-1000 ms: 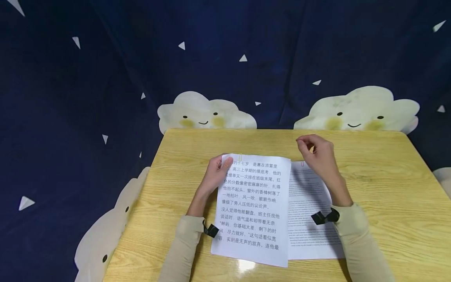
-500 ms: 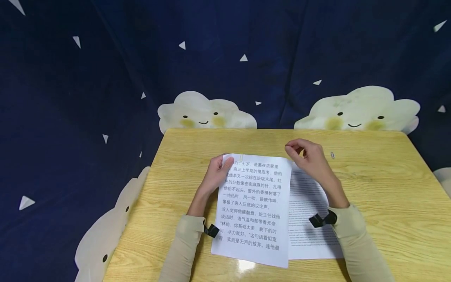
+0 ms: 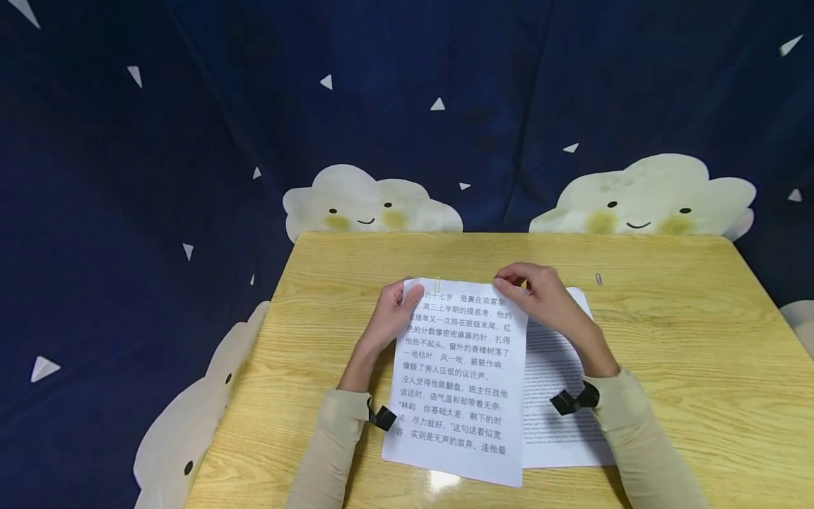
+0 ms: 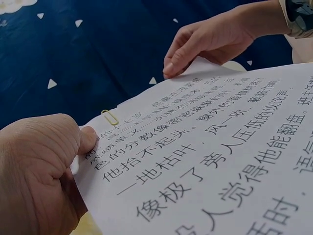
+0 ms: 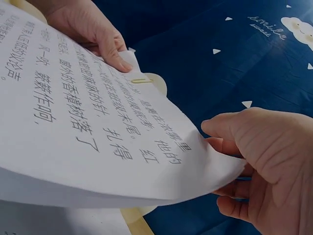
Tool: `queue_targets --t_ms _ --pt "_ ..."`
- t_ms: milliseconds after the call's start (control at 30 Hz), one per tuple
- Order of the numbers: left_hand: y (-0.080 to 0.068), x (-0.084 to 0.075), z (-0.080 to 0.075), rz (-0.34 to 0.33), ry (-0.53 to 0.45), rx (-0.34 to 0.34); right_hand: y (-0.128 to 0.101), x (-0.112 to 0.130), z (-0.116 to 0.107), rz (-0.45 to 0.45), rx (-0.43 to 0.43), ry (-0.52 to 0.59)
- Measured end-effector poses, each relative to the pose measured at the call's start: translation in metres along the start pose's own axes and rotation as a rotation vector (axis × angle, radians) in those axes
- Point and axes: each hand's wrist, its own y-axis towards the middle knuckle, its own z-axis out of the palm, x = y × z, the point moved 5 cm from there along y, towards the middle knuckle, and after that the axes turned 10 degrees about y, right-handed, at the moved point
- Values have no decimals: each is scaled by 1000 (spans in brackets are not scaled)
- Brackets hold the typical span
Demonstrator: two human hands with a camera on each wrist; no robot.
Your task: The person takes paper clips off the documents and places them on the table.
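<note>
Chinese-printed sheets of paper point(image 3: 454, 382) are held up in front, with a yellow paper clip point(image 3: 437, 285) on their top edge. My left hand point(image 3: 389, 311) grips their upper left corner, thumb on the printed face and fingers behind. At the upper right corner, my right hand point(image 3: 537, 293) has its thumb at the top edge and its curled fingers behind the paper. The left wrist view shows this right hand point(image 4: 208, 46) pinching the edge. In the right wrist view, the papers point(image 5: 98, 147) bow and the left thumb point(image 5: 115, 58) presses beside the clip.
A second printed document point(image 3: 559, 396) lies on the wooden table point(image 3: 687, 353), partly under the held sheets and right arm. A small loose paper clip point(image 3: 598, 279) lies behind it. A dark blue curtain point(image 3: 407, 127) with clouds hangs behind the table.
My right hand has moved left and down from above the second document to the held sheets' upper right corner. The loose clip has come into view. My left hand keeps its grip.
</note>
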Motion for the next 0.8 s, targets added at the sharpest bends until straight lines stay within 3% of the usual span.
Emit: queue_targets --t_ms 200,433,800 --pt "0 -2 1 -2 0 4 0 2 8 3 41 24" --pt "-1 -4 3 -10 -4 18 0 6 13 -60 58 35" --pt "-2 -7 9 -4 -2 46 -1 10 21 -28 82 28"
